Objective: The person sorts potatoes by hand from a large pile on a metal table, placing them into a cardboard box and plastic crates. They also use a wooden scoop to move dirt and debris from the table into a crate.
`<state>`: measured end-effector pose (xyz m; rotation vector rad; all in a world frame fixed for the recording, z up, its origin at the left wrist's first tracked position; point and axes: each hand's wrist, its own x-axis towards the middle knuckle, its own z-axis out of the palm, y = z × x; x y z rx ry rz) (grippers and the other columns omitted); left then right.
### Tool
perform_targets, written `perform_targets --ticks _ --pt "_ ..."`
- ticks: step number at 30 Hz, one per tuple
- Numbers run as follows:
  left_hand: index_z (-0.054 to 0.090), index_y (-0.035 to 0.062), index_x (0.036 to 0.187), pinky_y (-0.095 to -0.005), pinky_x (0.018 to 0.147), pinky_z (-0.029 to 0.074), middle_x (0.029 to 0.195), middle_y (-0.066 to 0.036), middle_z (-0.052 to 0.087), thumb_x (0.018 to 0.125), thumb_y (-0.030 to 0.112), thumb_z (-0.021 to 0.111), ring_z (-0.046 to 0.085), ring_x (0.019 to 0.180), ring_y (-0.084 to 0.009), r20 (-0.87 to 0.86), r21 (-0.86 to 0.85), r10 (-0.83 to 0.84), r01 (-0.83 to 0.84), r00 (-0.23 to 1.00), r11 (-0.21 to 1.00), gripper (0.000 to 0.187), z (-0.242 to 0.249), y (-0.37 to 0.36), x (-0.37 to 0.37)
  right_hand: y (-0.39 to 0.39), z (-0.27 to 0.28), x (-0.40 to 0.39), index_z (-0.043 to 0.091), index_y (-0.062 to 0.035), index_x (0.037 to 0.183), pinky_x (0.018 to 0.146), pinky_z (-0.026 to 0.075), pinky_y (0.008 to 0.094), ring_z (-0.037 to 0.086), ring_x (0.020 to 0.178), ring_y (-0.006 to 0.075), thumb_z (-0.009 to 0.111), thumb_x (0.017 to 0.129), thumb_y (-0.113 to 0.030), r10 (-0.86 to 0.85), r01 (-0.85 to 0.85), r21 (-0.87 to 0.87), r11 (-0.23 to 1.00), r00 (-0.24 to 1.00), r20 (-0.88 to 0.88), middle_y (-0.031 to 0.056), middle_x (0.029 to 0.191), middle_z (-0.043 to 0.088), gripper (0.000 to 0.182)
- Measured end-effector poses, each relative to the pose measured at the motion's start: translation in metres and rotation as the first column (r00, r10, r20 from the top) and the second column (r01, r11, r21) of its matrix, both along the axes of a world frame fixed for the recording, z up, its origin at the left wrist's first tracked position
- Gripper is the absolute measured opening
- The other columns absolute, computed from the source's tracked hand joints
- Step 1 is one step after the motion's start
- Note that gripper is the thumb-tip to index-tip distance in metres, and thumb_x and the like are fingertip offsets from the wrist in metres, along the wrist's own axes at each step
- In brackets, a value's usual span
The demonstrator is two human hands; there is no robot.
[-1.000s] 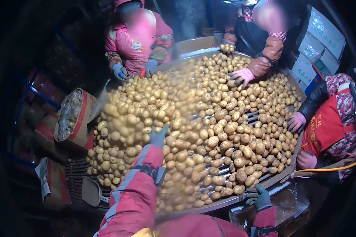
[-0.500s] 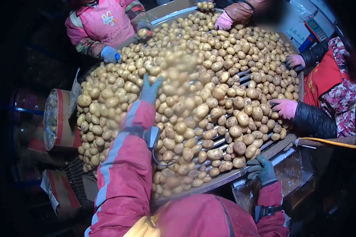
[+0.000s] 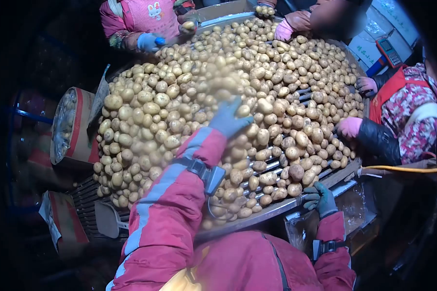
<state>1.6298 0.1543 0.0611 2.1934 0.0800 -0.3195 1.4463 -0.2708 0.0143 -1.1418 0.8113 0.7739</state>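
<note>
A broad heap of potatoes (image 3: 148,107) covers a slatted sorting table. My left hand (image 3: 230,119), in a blue-grey glove, reaches over the middle of the heap with its fingers spread. It is at the potatoes and no potato shows in its grasp. At the table's near metal rim (image 3: 264,213) is my right hand (image 3: 320,200), in a greenish glove. Its fingers lie apart against the rim and hold nothing. A blurry smear on the view hides some potatoes beyond my left hand.
Across the table, a co-worker's blue-gloved hand (image 3: 150,42) holds something blue. Other people's pink-gloved hands (image 3: 349,127) rest at the right and far edges. Cardboard boxes (image 3: 80,126) stand at left, near a grey scoop (image 3: 107,219). A yellow cord (image 3: 398,169) runs at right.
My left hand has swept to the right across the potatoes, and the heap near it has shifted. My right hand stays at the rim. The whole view has turned slightly.
</note>
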Motion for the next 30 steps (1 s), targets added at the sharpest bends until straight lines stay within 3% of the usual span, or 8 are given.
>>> perform_targets --ticks 3,6,11,18,22,25,27,30 --pt "0.034 0.0173 0.159 -0.0425 0.118 0.036 0.166 -0.027 0.01 0.075 0.051 0.083 0.03 0.149 -0.0432 0.093 0.152 -0.06 0.046 0.994 0.987 0.104 -0.012 -0.009 -0.03 -0.005 -0.008 0.0 0.064 0.0055 0.11 0.044 0.056 0.0363 0.067 0.054 0.0324 0.047 0.103 -0.045 0.011 -0.011 0.01 1.0 1.0 -0.021 0.0167 0.083 0.072 0.053" --pt "0.035 0.0168 0.158 -0.0429 0.118 0.036 0.165 -0.027 0.013 0.075 0.054 0.082 0.028 0.149 -0.0446 0.141 0.196 -0.142 0.113 0.98 0.974 0.102 -0.014 -0.013 -0.064 -0.004 -0.011 0.0 0.064 0.005 0.11 0.044 0.056 0.0364 0.067 0.053 0.0321 0.047 0.103 -0.045 0.004 -0.004 0.022 1.0 1.0 -0.002 0.0162 0.085 0.073 0.054" --pt "0.046 0.0128 0.151 -0.0547 0.119 0.026 0.159 -0.025 0.032 0.078 0.066 0.07 0.034 0.142 -0.0488 0.206 0.598 -0.418 0.224 0.885 0.769 0.094 -0.011 -0.029 -0.12 0.0 -0.009 -0.003 0.065 0.0049 0.112 0.043 0.055 0.0318 0.068 0.053 0.0287 0.045 0.104 -0.047 0.009 -0.01 0.025 1.0 0.999 0.049 0.0163 0.087 0.073 0.056" --pt "0.053 0.0124 0.145 -0.0545 0.117 0.025 0.154 -0.019 0.041 0.079 0.058 0.07 0.033 0.143 -0.0433 0.29 0.537 -0.385 0.184 0.876 0.823 0.082 -0.002 -0.053 -0.173 0.005 -0.002 -0.013 0.063 0.0065 0.12 0.045 0.055 0.0279 0.068 0.055 0.0225 0.049 0.103 -0.048 -0.032 0.032 -0.001 0.999 0.991 0.13 0.0206 0.099 0.074 0.059" --pt "0.059 0.0104 0.138 -0.0508 0.114 0.034 0.151 -0.021 0.044 0.078 0.041 0.078 0.041 0.137 -0.0405 0.344 0.334 -0.314 0.198 0.885 0.922 0.07 0.009 -0.032 -0.193 0.013 0.003 -0.021 0.061 0.0069 0.125 0.045 0.05 0.0253 0.064 0.053 0.02 0.052 0.102 -0.048 -0.076 0.062 0.07 0.996 0.975 0.209 0.0214 0.101 0.074 0.061" --pt "0.055 0.0059 0.141 -0.0494 0.115 0.034 0.146 -0.023 0.047 0.077 0.037 0.083 0.042 0.137 -0.0415 0.43 0.412 -0.173 -0.023 0.886 0.911 0.076 -0.008 0.037 -0.184 0.026 0.017 -0.028 0.061 0.0061 0.125 0.042 0.042 0.024 0.054 0.046 0.0169 0.053 0.102 -0.049 -0.082 0.051 0.151 0.987 0.975 0.208 0.0186 0.096 0.073 0.06" --pt "0.045 0.0068 0.15 -0.0497 0.117 0.032 0.154 -0.026 0.04 0.081 0.042 0.081 0.038 0.14 -0.0444 0.407 0.536 -0.004 -0.235 0.914 0.811 0.085 -0.012 0.082 -0.179 0.037 0.025 -0.032 0.063 0.0048 0.124 0.042 0.039 0.0225 0.052 0.046 0.0142 0.054 0.102 -0.047 -0.076 0.043 0.172 0.984 0.979 0.191 0.0168 0.094 0.073 0.058" --pt "0.042 0.0095 0.153 -0.0455 0.115 0.035 0.157 -0.025 0.036 0.079 0.054 0.079 0.037 0.143 -0.042 0.112 0.799 0.04 -0.114 0.993 0.59 0.093 -0.021 0.067 -0.159 0.056 0.038 -0.029 0.064 0.0035 0.123 0.043 0.041 0.0225 0.056 0.047 0.0145 0.053 0.102 -0.046 -0.027 -0.01 0.19 0.982 0.981 0.19 0.0158 0.093 0.074 0.055"
